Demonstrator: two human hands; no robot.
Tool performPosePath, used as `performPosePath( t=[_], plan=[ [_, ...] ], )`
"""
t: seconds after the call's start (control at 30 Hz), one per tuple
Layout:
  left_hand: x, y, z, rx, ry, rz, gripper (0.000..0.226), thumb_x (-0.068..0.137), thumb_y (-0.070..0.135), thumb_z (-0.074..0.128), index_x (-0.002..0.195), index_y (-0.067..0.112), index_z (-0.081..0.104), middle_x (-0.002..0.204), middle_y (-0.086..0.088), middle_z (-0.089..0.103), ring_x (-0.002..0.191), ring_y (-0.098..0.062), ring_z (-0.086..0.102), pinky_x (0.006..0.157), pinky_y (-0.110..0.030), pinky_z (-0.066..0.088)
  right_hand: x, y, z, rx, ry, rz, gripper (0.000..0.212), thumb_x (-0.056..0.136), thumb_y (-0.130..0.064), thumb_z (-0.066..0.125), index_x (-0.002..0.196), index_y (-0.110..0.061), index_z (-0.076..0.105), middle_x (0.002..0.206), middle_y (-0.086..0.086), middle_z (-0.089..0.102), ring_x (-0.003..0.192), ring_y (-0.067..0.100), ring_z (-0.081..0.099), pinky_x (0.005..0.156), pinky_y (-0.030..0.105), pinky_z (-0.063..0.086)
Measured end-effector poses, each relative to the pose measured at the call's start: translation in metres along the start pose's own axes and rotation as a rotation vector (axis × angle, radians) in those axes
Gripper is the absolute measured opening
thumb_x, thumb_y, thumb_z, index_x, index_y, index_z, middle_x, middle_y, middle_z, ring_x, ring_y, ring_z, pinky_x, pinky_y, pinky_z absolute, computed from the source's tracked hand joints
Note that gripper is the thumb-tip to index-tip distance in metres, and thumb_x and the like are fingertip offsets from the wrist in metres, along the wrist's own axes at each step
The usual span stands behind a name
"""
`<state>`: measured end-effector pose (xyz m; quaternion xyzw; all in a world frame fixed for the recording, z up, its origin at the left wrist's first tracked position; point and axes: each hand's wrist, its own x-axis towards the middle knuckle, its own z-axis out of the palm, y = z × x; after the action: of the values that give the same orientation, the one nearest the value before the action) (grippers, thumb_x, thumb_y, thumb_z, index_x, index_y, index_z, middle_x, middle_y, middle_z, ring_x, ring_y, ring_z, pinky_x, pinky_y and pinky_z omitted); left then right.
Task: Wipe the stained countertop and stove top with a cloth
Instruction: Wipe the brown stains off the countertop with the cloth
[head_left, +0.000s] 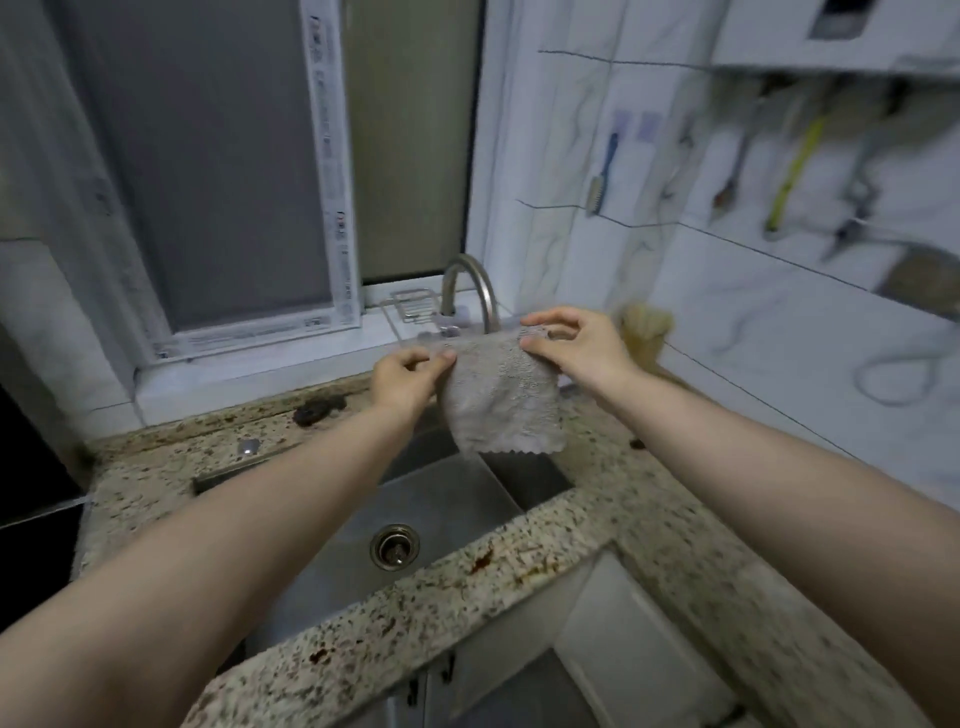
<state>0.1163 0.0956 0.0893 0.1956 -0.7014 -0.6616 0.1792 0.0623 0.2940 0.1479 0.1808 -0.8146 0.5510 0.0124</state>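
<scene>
A grey fluffy cloth (501, 400) hangs spread out above the steel sink (431, 499), just in front of the tap (470, 291). My left hand (408, 376) pinches its upper left corner. My right hand (576, 340) pinches its upper right corner. The speckled granite countertop (670, 525) wraps around the sink. Brown stains (485, 558) mark its front strip, with more brown spots (319, 654) further left. A black surface (31, 499) shows at the left edge; I cannot tell whether it is the stove top.
A wire soap rack (413, 306) sits on the windowsill behind the tap. A dark object (317, 410) lies on the counter's back left. Brushes and utensils (789, 171) hang on the tiled wall at right. A yellowish sponge-like thing (647, 327) stands behind my right hand.
</scene>
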Motion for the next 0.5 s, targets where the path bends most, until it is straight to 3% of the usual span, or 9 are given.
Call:
performPosePath(
  t=[0.1, 0.27, 0.33, 0.4, 0.5],
  plan=[
    [-0.022, 0.003, 0.031, -0.002, -0.107, 0.091, 0.034, 0.087, 0.032, 0.078, 0.090, 0.000, 0.068, 0.088, -0.008, 0.070, 0.082, -0.018, 0.061, 0.083, -0.035, 0.053, -0.040, 0.011, -0.043, -0.042, 0.140, 0.061, 0.019, 0.079, -0.014, 0.089, 0.085, -0.027, 0.077, 0.077, -0.006, 0.069, 0.083, 0.009, 0.061, 0.079, 0.026, 0.052],
    [-0.080, 0.016, 0.109, 0.027, -0.467, 0.260, 0.027, 0.101, 0.025, 0.061, 0.080, 0.013, 0.048, 0.071, -0.006, 0.049, 0.059, -0.014, 0.045, 0.051, -0.023, 0.039, -0.117, 0.032, -0.121, -0.057, 0.305, 0.151, 0.017, 0.094, -0.015, 0.074, 0.082, -0.024, 0.068, 0.073, -0.009, 0.067, 0.078, 0.008, 0.061, 0.077, 0.026, 0.049],
    [-0.104, 0.016, 0.144, 0.047, -0.559, 0.317, 0.030, 0.103, 0.026, 0.056, 0.083, 0.008, 0.042, 0.072, -0.012, 0.044, 0.063, -0.017, 0.043, 0.054, -0.029, 0.036, -0.149, 0.041, -0.147, -0.013, 0.346, 0.191, 0.018, 0.101, -0.014, 0.064, 0.086, -0.022, 0.060, 0.065, -0.014, 0.061, 0.064, -0.004, 0.056, 0.071, 0.019, 0.047],
    [-0.132, 0.015, 0.179, 0.052, -0.619, 0.362, 0.028, 0.103, 0.026, 0.055, 0.088, 0.006, 0.044, 0.072, -0.012, 0.046, 0.066, -0.016, 0.046, 0.060, -0.034, 0.037, -0.184, 0.050, -0.171, 0.016, 0.427, 0.224, 0.016, 0.105, -0.014, 0.057, 0.090, -0.020, 0.056, 0.069, -0.010, 0.056, 0.060, -0.005, 0.052, 0.073, 0.022, 0.046],
    [-0.177, 0.016, 0.221, 0.045, -0.696, 0.421, 0.015, 0.102, 0.023, 0.057, 0.096, 0.010, 0.052, 0.060, 0.000, 0.048, 0.051, -0.004, 0.041, 0.051, -0.022, 0.035, -0.236, 0.062, -0.201, 0.042, 0.596, 0.250, 0.013, 0.107, -0.015, 0.054, 0.094, -0.018, 0.056, 0.078, -0.002, 0.059, 0.062, -0.001, 0.057, 0.078, 0.032, 0.049]
  ],
)
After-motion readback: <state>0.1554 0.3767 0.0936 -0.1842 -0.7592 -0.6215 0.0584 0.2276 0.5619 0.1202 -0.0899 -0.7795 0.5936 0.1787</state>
